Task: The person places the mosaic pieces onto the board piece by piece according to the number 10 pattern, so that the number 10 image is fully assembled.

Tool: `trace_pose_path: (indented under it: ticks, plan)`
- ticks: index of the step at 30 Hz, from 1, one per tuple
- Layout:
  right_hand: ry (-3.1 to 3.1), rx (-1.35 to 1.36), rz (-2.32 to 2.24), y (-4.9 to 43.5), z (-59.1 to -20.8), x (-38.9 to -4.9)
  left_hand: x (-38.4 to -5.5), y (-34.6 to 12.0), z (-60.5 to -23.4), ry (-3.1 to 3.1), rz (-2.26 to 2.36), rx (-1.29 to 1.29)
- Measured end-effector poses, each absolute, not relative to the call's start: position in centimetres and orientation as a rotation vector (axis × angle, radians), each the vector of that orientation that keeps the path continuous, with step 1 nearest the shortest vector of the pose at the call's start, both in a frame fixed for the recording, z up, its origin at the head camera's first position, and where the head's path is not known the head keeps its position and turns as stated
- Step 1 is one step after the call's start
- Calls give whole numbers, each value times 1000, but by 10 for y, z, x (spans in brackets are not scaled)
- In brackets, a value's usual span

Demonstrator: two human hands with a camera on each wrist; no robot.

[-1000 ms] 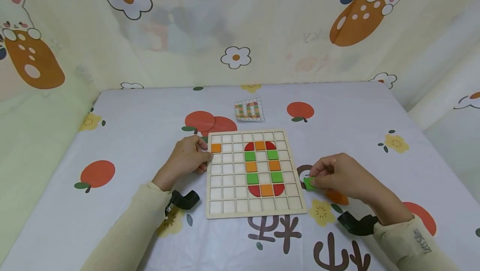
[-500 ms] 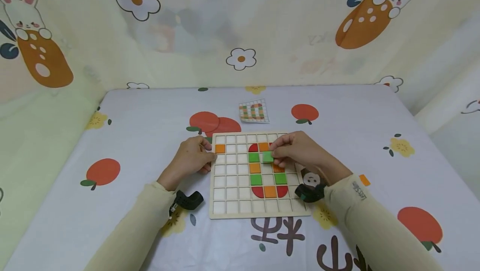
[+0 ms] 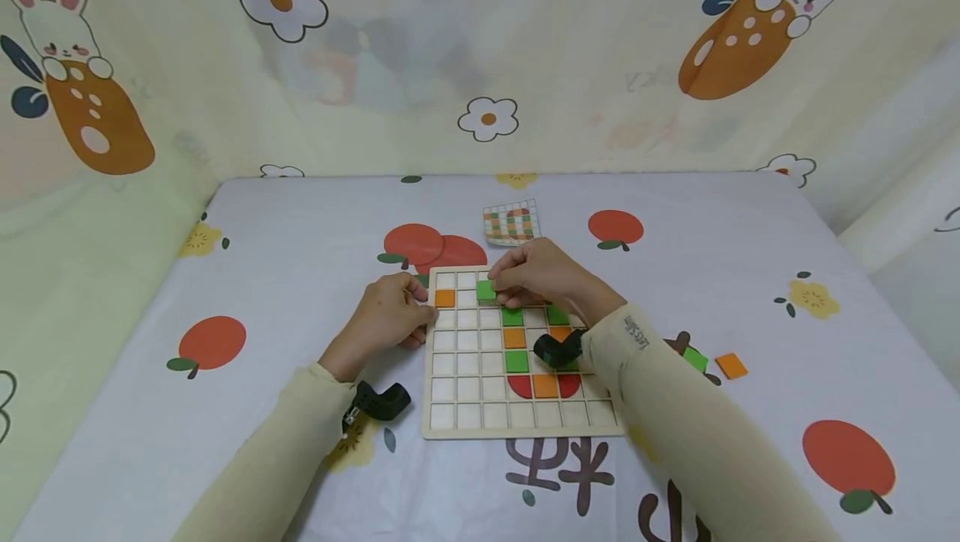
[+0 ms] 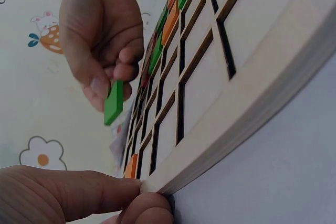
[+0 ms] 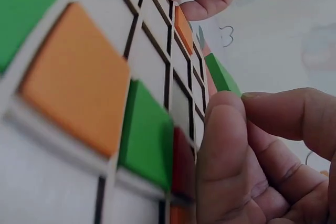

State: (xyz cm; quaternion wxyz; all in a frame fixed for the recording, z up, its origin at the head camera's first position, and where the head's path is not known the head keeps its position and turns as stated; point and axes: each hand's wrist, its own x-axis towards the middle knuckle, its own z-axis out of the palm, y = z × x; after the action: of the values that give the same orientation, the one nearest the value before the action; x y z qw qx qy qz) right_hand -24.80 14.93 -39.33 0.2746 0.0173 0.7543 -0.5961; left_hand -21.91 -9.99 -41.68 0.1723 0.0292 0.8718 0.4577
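My left hand [image 3: 382, 317] pinches the left edge of a wooden grid board [image 3: 468, 365] between thumb and fingers. Over the board's upper part, my right hand [image 3: 547, 279] holds a square green tile [image 3: 486, 291] by thumb and fingertips. That same green tile [image 4: 113, 103] hangs tilted above the grid in the left wrist view. An orange tile [image 3: 445, 298] fills a cell in the leftmost column. Farther right, red, orange and green tiles form a ring, with an orange tile [image 3: 545, 386] at its bottom. The right hand and forearm hide much of the ring's top and right side.
A small pattern card [image 3: 512, 223] with a coloured grid lies behind the board. Right of the board, a loose green tile [image 3: 695, 359] and an orange tile [image 3: 731, 365] rest on the printed tablecloth [image 3: 300, 225].
My right hand has carried the green tile from the table at the board's right, across the board, to its upper left part. The left hand stays at the left edge.
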Motion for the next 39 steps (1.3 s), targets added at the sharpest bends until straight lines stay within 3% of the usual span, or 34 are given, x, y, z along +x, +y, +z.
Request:
trace_pose_path:
  ticks: [12, 39]
  plan:
    - [2084, 36, -1521, 127, -393, -257, -220, -100, -417, 2452, 1315, 66]
    - [2195, -78, -1485, 124, -398, -250, -220, -100, -419, 2457, 1325, 62]
